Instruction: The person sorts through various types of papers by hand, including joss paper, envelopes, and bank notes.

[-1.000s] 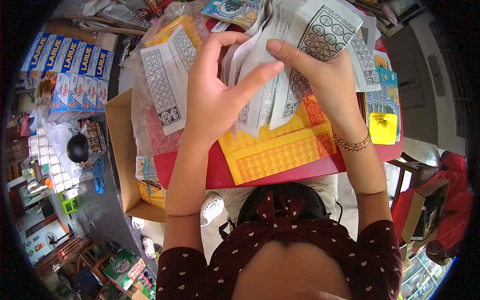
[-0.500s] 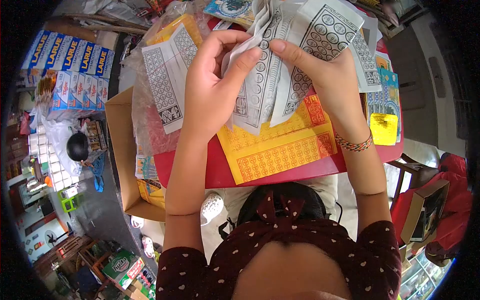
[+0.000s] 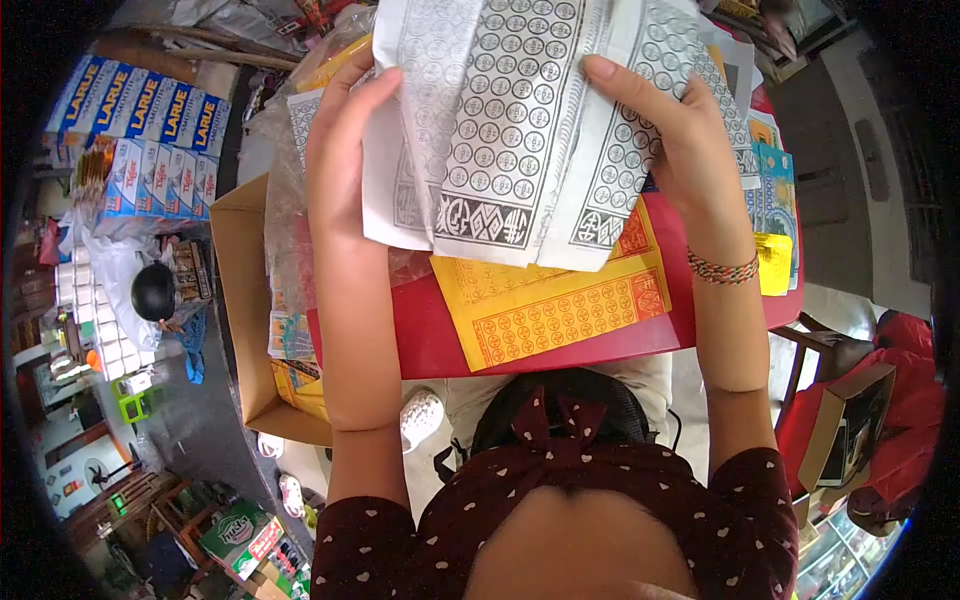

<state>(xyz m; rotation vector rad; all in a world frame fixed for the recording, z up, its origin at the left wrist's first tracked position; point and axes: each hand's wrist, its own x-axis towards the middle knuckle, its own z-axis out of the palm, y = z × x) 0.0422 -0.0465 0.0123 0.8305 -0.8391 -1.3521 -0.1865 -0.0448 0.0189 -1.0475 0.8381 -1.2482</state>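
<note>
White paper sheets with black printed circles are spread between my hands above the red table. My left hand is at their left edge, thumb and fingers closed on that side. My right hand grips their right part, with the thumb on top and the fingers mostly behind. Beneath the sheets lies yellow paper with red print. Another printed white sheet shows partly behind my left hand.
An open cardboard box stands left of the table. Blue printed papers and a yellow-gold packet lie at the right edge. Clear plastic wrap is at the left. A person in red with an open box is at the lower right.
The folded white sheets have been opened out wide. My left hand has moved left, away from my right hand, which has shifted slightly right.
</note>
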